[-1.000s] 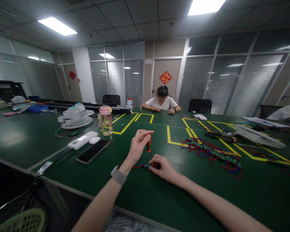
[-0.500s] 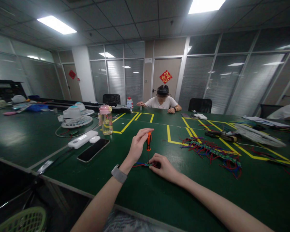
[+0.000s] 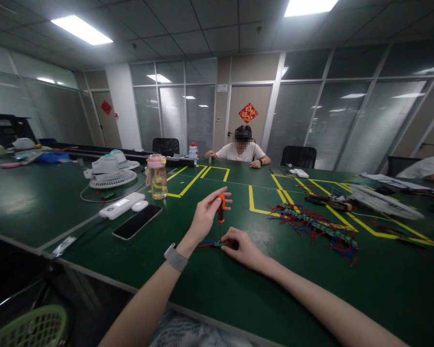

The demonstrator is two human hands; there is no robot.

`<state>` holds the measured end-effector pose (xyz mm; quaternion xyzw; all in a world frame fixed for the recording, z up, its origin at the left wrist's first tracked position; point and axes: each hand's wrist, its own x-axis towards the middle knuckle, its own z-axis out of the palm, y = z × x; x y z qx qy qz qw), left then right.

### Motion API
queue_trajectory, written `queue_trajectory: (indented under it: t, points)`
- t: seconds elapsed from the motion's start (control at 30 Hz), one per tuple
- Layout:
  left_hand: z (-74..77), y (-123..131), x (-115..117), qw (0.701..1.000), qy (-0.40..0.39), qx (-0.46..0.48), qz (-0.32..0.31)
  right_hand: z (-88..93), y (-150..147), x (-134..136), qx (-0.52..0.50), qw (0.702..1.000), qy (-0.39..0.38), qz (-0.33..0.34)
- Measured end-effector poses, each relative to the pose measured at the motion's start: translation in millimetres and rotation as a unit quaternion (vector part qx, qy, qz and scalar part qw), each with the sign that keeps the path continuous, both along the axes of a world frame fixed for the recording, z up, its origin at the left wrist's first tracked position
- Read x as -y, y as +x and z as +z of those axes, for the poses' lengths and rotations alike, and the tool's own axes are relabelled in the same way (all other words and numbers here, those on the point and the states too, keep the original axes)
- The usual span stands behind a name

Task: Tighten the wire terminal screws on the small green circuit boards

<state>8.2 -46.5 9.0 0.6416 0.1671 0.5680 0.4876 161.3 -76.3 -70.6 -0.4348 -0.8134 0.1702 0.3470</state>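
Clock face: I set the dial on the small circuit board [image 3: 219,244], twelve pointing across the green table [image 3: 217,289] away from the worker.
Left hand: the left hand [image 3: 207,214] has the orange-and-black screwdriver [image 3: 221,209] between thumb and outstretched fingers, the handle at its three o'clock side.
Screwdriver: one, nearly upright, shaft running down to the board.
Right hand: the right hand [image 3: 244,246] pinches the board's near-right end with its fingertips, the other fingers curled; what lies under them is too dark to tell.
Board: one at the hands, flat on the table, at five o'clock from the left hand and nine o'clock from the right; red and blue wires [image 3: 204,245] trail toward nine.
Wired boards: one long row of wired boards [image 3: 314,225], between two and three o'clock, too tangled to count.
Phone: one dark phone [image 3: 138,222], between nine and ten.
White pieces: two just beyond it, a long cabled block [image 3: 121,206] and a small rounded case [image 3: 140,206].
Pink-lidded bottle: one pink-lidded bottle [image 3: 156,179], toward half past ten.
Fans: two white fans [image 3: 112,178], around ten, one behind the other.
Person opposite: one seated person [image 3: 238,152], at twelve, well apart.
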Motion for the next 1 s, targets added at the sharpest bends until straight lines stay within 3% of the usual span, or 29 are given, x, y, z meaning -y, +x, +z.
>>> queue_trajectory:
  t: [0.17, 0.37, 0.57, 0.77, 0.93, 1.0]
  points:
    - [0.5, -1.4, 0.6, 0.993, 0.044, -0.048, 0.097, 0.8, -0.9, -0.5, -0.002, 1.0, 0.013, 0.001]
    - [-1.4, -0.5, -1.3, 1.0, 0.008, -0.006, 0.015, 2.2, -0.8, 0.6, 0.0, 1.0, 0.006, 0.002]
    - [-1.1, -2.2, -1.6, 0.992, 0.056, -0.047, 0.103, 2.2, -0.4, 0.6, -0.003, 1.0, 0.0, 0.001]
    - [-1.9, 0.0, -1.3, 1.0, -0.001, 0.01, -0.005, 2.9, -0.2, 1.7, -0.003, 1.0, 0.004, 0.002]
    - [-0.8, -2.1, -1.0, 0.994, 0.037, -0.04, 0.09, 1.3, 0.0, 0.0, -0.003, 1.0, 0.005, 0.002]
    - [-0.6, -2.0, -1.3, 0.994, 0.043, -0.035, 0.091, 1.1, -0.2, -0.6, -0.003, 1.0, 0.006, 0.002]
